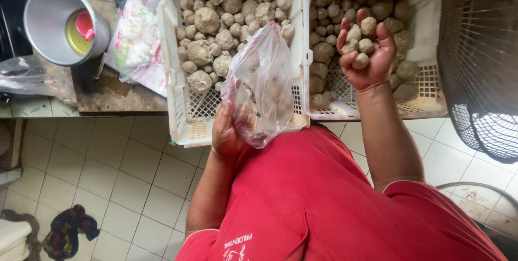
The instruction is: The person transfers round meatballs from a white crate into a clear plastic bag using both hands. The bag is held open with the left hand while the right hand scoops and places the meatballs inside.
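Overhead, clear bag point(261, 86), crates point(181, 104) of dusty balls point(208, 19)

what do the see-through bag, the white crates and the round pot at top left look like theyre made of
Clear crinkled bag, held by the left hand: thin glossy plastic film, judging by its creases and shine. White slotted crates: moulded plastic, matte, going by the regular grid of holes. Round grey pot: probably aluminium or steel, with a dull brushed sheen. The right hand holds dusty beige lumps, material unclear.
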